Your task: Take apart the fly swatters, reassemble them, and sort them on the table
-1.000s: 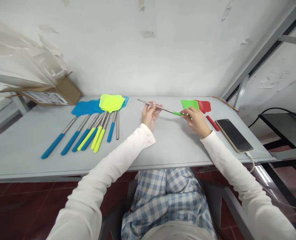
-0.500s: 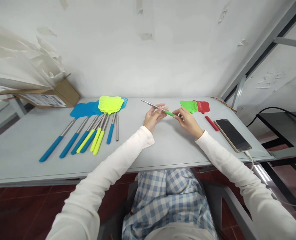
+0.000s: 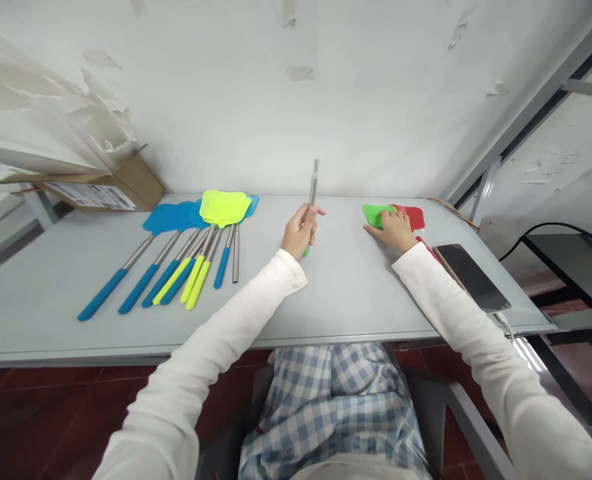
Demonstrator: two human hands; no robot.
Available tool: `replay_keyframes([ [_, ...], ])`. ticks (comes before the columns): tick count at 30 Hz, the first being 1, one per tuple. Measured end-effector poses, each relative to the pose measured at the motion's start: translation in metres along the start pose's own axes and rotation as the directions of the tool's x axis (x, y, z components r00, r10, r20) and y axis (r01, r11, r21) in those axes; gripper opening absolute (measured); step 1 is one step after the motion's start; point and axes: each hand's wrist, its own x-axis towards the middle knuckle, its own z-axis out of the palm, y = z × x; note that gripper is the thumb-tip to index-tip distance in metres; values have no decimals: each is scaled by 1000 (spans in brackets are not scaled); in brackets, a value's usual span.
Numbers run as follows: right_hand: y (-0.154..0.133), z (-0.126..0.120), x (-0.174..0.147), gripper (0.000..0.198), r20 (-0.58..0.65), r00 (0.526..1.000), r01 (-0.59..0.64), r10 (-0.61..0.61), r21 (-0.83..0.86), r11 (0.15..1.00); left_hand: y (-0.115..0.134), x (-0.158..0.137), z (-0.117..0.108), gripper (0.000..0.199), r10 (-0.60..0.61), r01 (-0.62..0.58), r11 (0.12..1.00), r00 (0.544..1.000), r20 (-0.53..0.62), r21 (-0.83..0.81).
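My left hand (image 3: pixel 300 231) is closed around a fly swatter handle: a metal rod (image 3: pixel 314 180) points up and away, and a bit of its green grip shows below the fingers. On the right, my right hand (image 3: pixel 395 229) grasps a green fly swatter head (image 3: pixel 373 213), fingers over the top and thumb at the near edge. A red fly swatter head (image 3: pixel 413 217) lies partly behind that hand. Under the right wrist, most of a red grip (image 3: pixel 426 248) is covered by the sleeve.
Blue fly swatters (image 3: pixel 103 293) and yellow ones (image 3: pixel 223 207) lie in a group at the left, a loose metal rod (image 3: pixel 235 257) beside them. A phone (image 3: pixel 473 277) with a white cable rests at the right. An open cardboard box (image 3: pixel 136 180) stands at the back left.
My right hand has let go of the green grip and moved right onto the green swatter head. The rod in my left hand has swung from slanting left to nearly upright.
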Motion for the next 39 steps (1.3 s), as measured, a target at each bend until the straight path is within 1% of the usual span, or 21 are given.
replay_keyframes([
  [3,-9,-3,-3,41,0,998,68,-68,3,998,-2,-1,-5,26,60,-63,964,998,21,257],
  [5,-16,-10,-5,33,-2,994,111,-111,-7,994,-4,-1,-8,15,118,-128,889,992,51,439],
  [7,-22,-18,-7,30,-49,993,112,-112,15,994,-7,-1,-11,9,160,-205,792,979,129,575],
  [9,-23,-26,-8,30,-175,983,69,-49,111,991,-10,0,-13,10,181,-272,712,962,206,647],
  [11,-20,-31,-6,29,-331,940,16,88,299,954,-12,1,-15,12,190,-311,656,950,248,688],
  [12,-17,-32,-5,28,-376,910,3,176,429,903,-13,2,-15,14,195,-318,637,948,252,702],
  [13,-14,-32,-3,27,-377,886,-6,271,574,819,-14,2,-15,15,200,-319,625,948,248,713],
  [14,-11,-30,-1,25,-325,873,-20,363,721,693,-14,3,-16,16,204,-316,618,949,241,720],
  [15,-9,-28,2,23,-225,872,-45,435,848,528,-15,3,-16,17,208,-312,613,950,233,726],
  [16,-7,-25,3,19,-95,876,-82,473,937,340,-15,3,-16,18,210,-308,606,951,226,734],
  [18,-6,-21,4,11,156,874,-165,460,986,-20,-15,3,-16,22,210,-299,568,953,217,767],
  [19,-8,-19,3,10,243,874,-192,422,968,-160,-14,2,-16,24,204,-292,535,955,214,793],
  [20,-11,-18,1,10,295,878,-203,377,942,-266,-12,1,-16,26,193,-282,491,958,212,824],
  [21,-14,-18,-1,10,317,888,-201,333,919,-338,-11,0,-15,29,179,-270,439,961,211,857],
  [22,-18,-19,-4,10,317,902,-193,292,904,-382,-9,-1,-15,32,161,-258,383,964,211,887],
  [23,-22,-20,-8,10,304,918,-184,255,895,-406,-7,-1,-14,34,141,-246,328,967,210,912],
  [25,-29,-23,-13,12,276,941,-173,195,890,-421,-5,-2,-14,36,105,-223,243,973,203,944],
  [27,-33,-24,-16,13,268,951,-181,154,888,-422,-3,-3,-14,36,80,-194,210,980,181,958],
  [33,-33,-17,-19,16,247,963,-179,105,882,-435,-3,-2,-14,36,49,-153,231,988,146,961],
  [36,-34,-14,-20,23,207,974,-154,95,907,-393,-2,-2,-14,36,40,-141,265,990,135,954],
  [39,-35,-13,-22,25,181,980,-142,80,927,-348,0,-4,-13,35,22,-125,308,992,124,943],
])
